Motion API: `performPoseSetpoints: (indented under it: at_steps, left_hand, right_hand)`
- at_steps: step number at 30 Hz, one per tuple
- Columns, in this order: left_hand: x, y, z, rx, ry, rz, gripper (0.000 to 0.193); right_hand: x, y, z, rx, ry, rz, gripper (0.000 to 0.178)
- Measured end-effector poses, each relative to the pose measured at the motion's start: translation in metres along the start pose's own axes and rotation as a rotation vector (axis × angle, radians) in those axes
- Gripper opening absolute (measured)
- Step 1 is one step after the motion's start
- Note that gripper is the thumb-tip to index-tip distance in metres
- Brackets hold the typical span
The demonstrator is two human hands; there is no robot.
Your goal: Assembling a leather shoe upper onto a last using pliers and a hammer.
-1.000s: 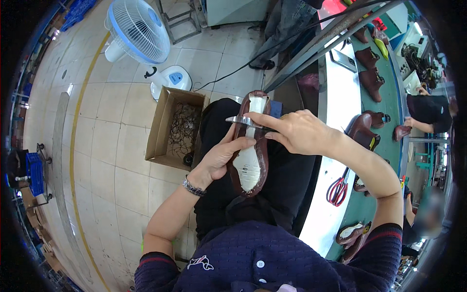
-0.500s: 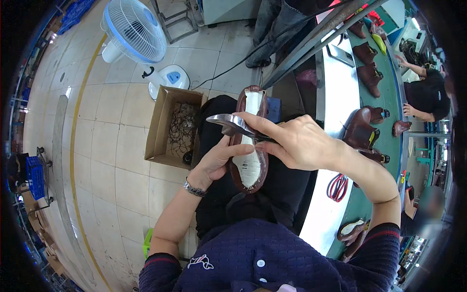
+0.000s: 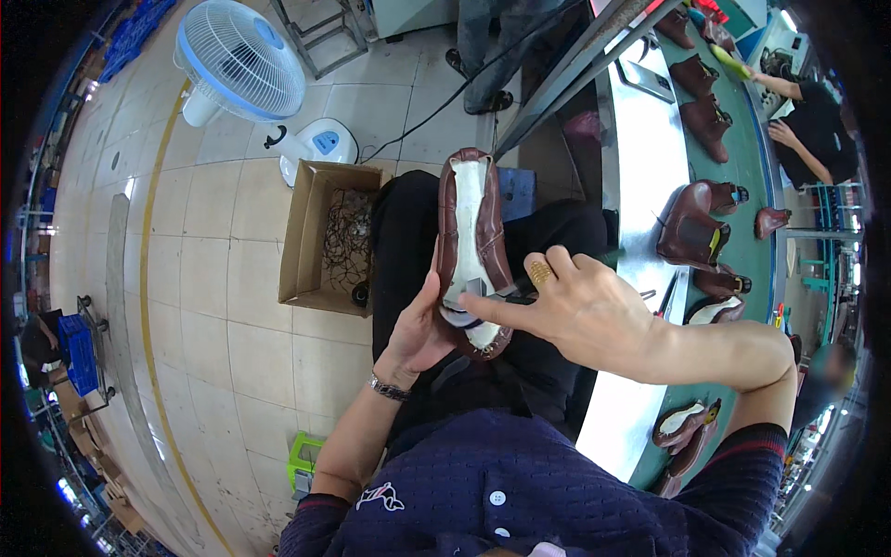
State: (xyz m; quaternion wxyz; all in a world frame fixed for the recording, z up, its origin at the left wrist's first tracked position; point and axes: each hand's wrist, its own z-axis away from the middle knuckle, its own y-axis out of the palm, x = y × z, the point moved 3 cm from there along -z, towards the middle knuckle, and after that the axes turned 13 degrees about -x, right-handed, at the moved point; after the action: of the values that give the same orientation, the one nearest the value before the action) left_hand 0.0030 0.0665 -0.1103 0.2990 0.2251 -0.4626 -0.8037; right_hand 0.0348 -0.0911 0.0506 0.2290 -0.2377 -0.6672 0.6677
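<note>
A brown leather shoe upper (image 3: 447, 209) lies bottom up over my lap, its pale insole (image 3: 471, 197) showing between the folded leather edges. My left hand (image 3: 419, 325) holds it from the left side, with the fingers hidden beneath. My right hand (image 3: 580, 306) is closed round a tool whose shiny metal head (image 3: 476, 287) rests on the near half of the insole. It looks like shoemaker's lasting pincers; the palm hides most of the handle. The right thumb reaches along the tool to the insole.
To the left are an open cardboard box (image 3: 302, 237) holding dark scraps and a white-and-blue fan (image 3: 243, 60). On the right, a metal ledge (image 3: 640, 176) borders a green bench (image 3: 733, 218) with several brown shoe uppers (image 3: 689, 227). Other people stand farther off.
The tool's head has gone from above the middle of the shoe down to the insole's near part. My right hand has come nearer and turned. My left hand has slid to the shoe's side.
</note>
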Motion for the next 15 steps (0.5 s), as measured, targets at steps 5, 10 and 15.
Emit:
performPoseSetpoints:
  at_steps: [5,10,15]
  left_hand:
    - [-0.001,0.017,-0.001,-0.010,0.092,-0.086,0.062]
    - [-0.001,0.032,-0.004,0.000,0.218,-0.159,0.063]
    - [-0.002,-0.003,-0.003,-0.290,0.386,-0.484,0.062]
  right_hand:
    - [-0.032,0.014,0.000,-0.038,-0.037,-0.095,0.070]
    - [-0.043,0.002,-0.017,0.252,-0.048,-0.173,0.062]
    - [-0.024,-0.047,-0.035,0.071,-0.042,-0.139,0.061]
